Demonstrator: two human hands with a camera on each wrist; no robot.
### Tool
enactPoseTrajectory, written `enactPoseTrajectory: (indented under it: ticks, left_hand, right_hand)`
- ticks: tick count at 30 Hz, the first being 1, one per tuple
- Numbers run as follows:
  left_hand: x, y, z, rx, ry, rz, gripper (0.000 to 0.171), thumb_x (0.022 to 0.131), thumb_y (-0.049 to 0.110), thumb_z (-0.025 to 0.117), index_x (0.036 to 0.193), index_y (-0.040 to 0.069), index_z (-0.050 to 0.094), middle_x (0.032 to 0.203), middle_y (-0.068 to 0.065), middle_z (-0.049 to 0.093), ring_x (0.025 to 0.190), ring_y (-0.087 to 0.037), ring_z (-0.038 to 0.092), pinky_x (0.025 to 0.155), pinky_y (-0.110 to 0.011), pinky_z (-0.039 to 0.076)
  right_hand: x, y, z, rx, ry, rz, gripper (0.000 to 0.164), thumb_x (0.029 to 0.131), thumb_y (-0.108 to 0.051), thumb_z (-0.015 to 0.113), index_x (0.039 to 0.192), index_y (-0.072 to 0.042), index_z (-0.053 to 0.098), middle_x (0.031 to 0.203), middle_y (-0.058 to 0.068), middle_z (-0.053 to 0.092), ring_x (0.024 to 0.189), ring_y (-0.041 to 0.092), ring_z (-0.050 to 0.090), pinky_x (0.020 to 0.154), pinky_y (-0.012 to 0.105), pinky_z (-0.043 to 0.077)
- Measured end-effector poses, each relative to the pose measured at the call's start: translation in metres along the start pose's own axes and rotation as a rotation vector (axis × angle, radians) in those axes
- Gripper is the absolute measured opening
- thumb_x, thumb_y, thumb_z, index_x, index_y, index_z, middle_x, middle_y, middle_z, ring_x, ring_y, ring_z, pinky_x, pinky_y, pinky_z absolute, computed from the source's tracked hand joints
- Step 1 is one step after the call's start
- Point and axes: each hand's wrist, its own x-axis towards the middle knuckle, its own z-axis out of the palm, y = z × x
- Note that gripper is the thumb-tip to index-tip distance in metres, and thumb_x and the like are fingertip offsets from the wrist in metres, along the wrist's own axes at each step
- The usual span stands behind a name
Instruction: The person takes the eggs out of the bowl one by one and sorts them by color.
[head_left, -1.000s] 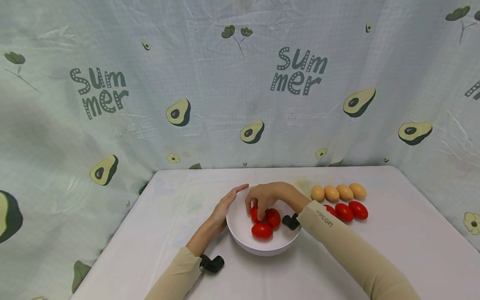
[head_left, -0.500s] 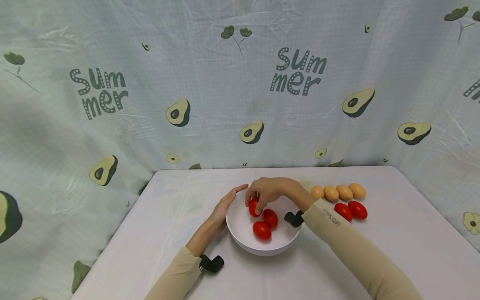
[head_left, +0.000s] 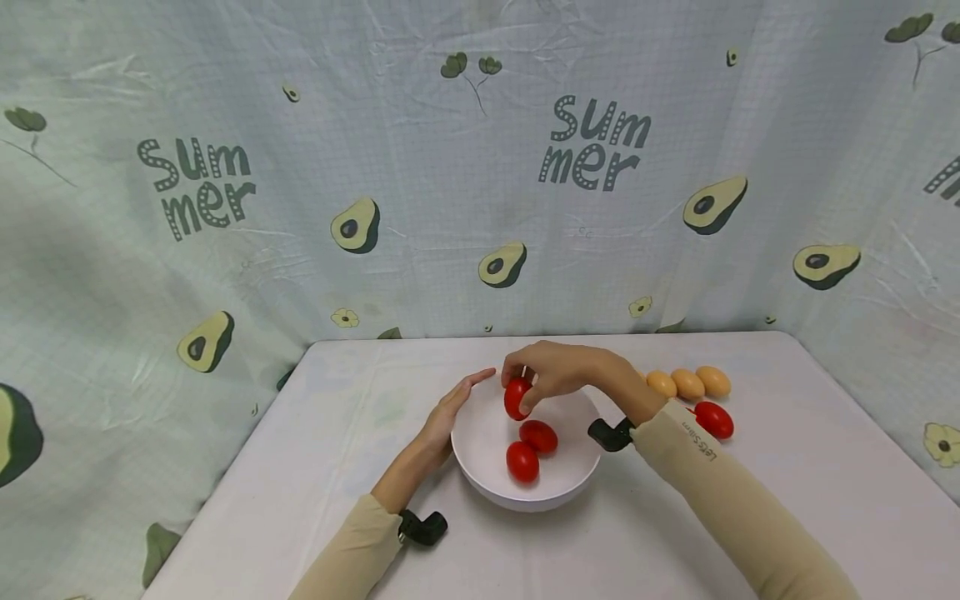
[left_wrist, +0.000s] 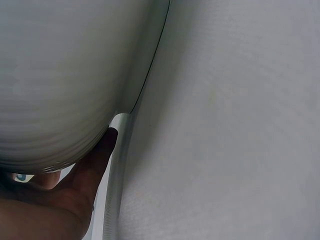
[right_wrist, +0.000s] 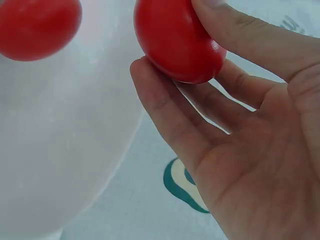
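Observation:
My right hand (head_left: 558, 367) pinches a glossy red egg (head_left: 517, 398) between thumb and fingers, over the back part of a white bowl (head_left: 476, 462). The right wrist view shows thumb and fingertips on the sides of this egg. Two more red eggs, one farther back (head_left: 538, 437) and one nearer (head_left: 522, 462), lie inside the bowl. Against the bowl's left side rests my left hand (head_left: 442, 423), its fingers extended along the outer wall. In the left wrist view, that hand (left_wrist: 72, 200) touches the curved outside of the bowl (left_wrist: 55, 90).
At the table's back right stand several tan eggs (head_left: 688, 384) in a row, partly behind my right arm. Another red egg (head_left: 714, 420) lies in front of them beside my sleeve. A patterned cloth (head_left: 420, 167) hangs behind the white table (head_left: 360, 417).
My right hand has raised the red egg off the bowl's bottom and moved slightly back and right with it. The two eggs left inside have shifted a little. The left hand stays put.

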Motion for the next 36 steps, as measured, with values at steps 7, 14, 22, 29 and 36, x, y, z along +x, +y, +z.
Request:
enactPoseTrajectory:
  ticks: [7, 14, 22, 29, 36]
  left_hand:
    - [-0.001, 0.001, 0.001, 0.017, 0.001, 0.006, 0.055, 0.111, 0.049, 0.027, 0.157, 0.026, 0.045, 0.168, -0.005, 0.035, 0.149, -0.030, 0.043, 0.112, -0.031, 0.050]
    - [-0.002, 0.001, 0.000, 0.015, 0.025, 0.009, 0.053, 0.111, 0.049, 0.028, 0.156, 0.027, 0.046, 0.166, 0.000, 0.040, 0.147, -0.025, 0.047, 0.114, -0.032, 0.048]
    - [-0.002, 0.000, 0.000, 0.016, 0.009, 0.023, 0.054, 0.112, 0.046, 0.026, 0.158, 0.024, 0.044, 0.167, -0.003, 0.038, 0.147, -0.028, 0.047, 0.112, -0.030, 0.049]
    - [-0.002, -0.001, 0.002, 0.021, 0.006, 0.018, 0.054, 0.112, 0.047, 0.026, 0.158, 0.024, 0.044, 0.166, -0.003, 0.040, 0.147, -0.028, 0.047, 0.114, -0.033, 0.049]
    - [-0.004, 0.000, 0.002, 0.018, 0.011, -0.002, 0.052, 0.112, 0.048, 0.025, 0.157, 0.028, 0.045, 0.165, 0.001, 0.041, 0.147, -0.027, 0.047, 0.114, -0.034, 0.048]
  right_hand:
    - [-0.023, 0.006, -0.012, 0.043, 0.048, -0.062, 0.035, 0.092, -0.012, 0.074, 0.125, -0.010, 0.065, 0.117, 0.004, 0.069, 0.106, 0.018, 0.064, 0.095, 0.034, 0.060]
    - [-0.043, 0.016, -0.015, 0.073, 0.137, -0.064, 0.043, 0.093, -0.013, 0.073, 0.134, -0.006, 0.062, 0.120, 0.004, 0.067, 0.110, 0.021, 0.062, 0.099, 0.038, 0.059]
    - [-0.068, 0.030, -0.015, 0.104, 0.225, -0.001, 0.046, 0.094, -0.019, 0.075, 0.137, -0.016, 0.061, 0.129, 0.003, 0.065, 0.119, 0.025, 0.059, 0.098, 0.040, 0.059]
    - [-0.091, 0.042, -0.012, 0.155, 0.297, 0.002, 0.047, 0.095, -0.020, 0.074, 0.140, -0.015, 0.058, 0.131, 0.005, 0.064, 0.122, 0.028, 0.058, 0.101, 0.046, 0.058]
    - [-0.111, 0.056, -0.010, 0.195, 0.338, 0.099, 0.053, 0.096, -0.022, 0.072, 0.146, -0.021, 0.052, 0.135, 0.010, 0.062, 0.125, 0.038, 0.060, 0.072, 0.037, 0.063]
